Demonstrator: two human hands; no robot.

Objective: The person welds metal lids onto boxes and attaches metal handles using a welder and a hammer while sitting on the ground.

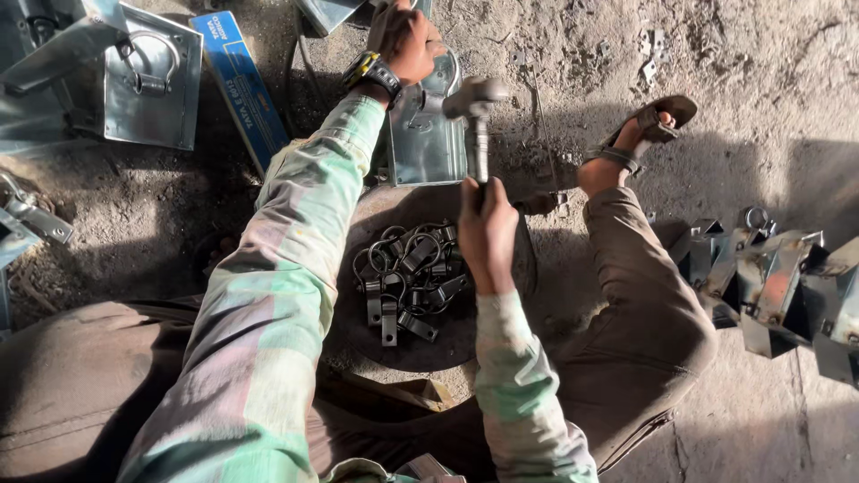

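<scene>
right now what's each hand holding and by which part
The right hand grips a hammer low on its handle. The left hand steadies a metal plate at its top edge.

Pale green, pink-checked sleeves (268, 295); brown trousers (644, 304); a blue box (240, 85) at eleven o'clock; silver-grey plates (154, 80); dark rings (407, 277).

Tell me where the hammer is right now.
In the head view the hammer is just above centre, gripped at its handle by the right hand, with its head raised beside the metal plate that the left hand steadies.
</scene>
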